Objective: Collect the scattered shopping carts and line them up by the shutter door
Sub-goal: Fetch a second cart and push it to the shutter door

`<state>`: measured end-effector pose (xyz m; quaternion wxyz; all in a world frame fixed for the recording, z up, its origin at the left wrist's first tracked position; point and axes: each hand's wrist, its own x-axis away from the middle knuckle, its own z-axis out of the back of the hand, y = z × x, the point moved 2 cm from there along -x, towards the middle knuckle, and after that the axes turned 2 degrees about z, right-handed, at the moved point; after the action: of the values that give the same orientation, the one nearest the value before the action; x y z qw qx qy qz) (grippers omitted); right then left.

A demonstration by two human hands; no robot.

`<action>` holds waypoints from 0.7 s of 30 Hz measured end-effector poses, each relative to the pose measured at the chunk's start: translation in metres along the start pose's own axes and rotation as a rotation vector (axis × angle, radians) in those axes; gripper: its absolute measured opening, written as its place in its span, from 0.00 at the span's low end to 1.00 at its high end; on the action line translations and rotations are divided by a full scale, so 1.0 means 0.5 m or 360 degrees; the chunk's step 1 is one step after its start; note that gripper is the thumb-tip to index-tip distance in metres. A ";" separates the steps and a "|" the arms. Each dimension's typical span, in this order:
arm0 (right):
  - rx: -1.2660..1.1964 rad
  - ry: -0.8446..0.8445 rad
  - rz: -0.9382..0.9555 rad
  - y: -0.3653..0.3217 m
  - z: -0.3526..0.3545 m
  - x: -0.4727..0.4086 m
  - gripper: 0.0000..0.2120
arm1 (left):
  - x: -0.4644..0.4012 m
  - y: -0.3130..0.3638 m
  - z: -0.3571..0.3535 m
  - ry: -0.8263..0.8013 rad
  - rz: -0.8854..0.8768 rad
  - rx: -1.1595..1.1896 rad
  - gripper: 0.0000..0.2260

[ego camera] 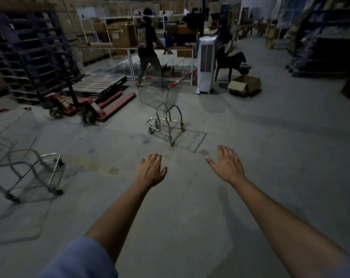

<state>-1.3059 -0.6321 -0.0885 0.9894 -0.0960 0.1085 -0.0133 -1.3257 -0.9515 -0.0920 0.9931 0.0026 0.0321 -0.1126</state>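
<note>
Both the left hand (151, 169) and right hand (227, 164) reach forward, fingers spread, holding nothing. One shopping cart (163, 106) stands ahead of them, untouched. A second cart (23, 157) sits well off beyond the left hand.

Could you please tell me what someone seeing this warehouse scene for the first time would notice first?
Two bare forearms reach forward, the left hand and right hand open and empty over the grey concrete floor. Straight ahead stands a silver wire shopping cart with red handle ends, and a second wire cart sits at the left edge. Behind, a red pallet jack lies left of centre beside a tall white air cooler.
</note>
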 end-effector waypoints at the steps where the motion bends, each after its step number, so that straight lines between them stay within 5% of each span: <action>1: 0.0020 0.0027 0.0015 0.018 0.007 -0.072 0.43 | -0.067 0.005 0.007 0.0029 0.0023 -0.0004 0.27; 21: 0.0049 -0.0065 0.0093 0.413 -0.161 -1.356 0.43 | -1.470 0.162 -0.191 -0.0022 0.0075 0.0141 0.24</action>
<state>-1.9840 -0.4127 -0.0618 0.9927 -0.0778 0.0907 0.0158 -2.0286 -0.7071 -0.1400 0.9946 0.0467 0.0203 -0.0904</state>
